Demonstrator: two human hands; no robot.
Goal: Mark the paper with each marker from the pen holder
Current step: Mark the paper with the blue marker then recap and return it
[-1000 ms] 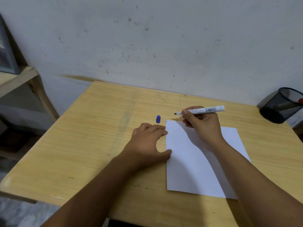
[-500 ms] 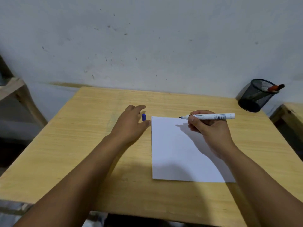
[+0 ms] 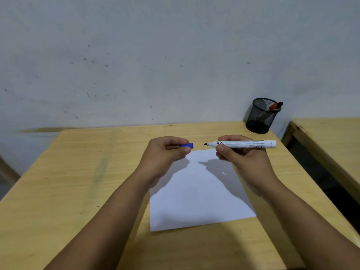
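Left hand (image 3: 163,152) fingers pinching blue cap (image 3: 187,145), marker (image 3: 243,144) in right hand (image 3: 241,158)

Dim, even light from above and slightly behind throws soft hand shadows across the paper (image 3: 198,191). The picture is mildly soft. Wide-angle bending shows along the table (image 3: 58,182) edges.

**Bare forearms and hands, nothing worn**

Two forearms are seen from below the elbow, uncovered by any sleeve. The left hand (image 3: 163,152) and right hand (image 3: 243,158) are bare. Fingernails are kept short.
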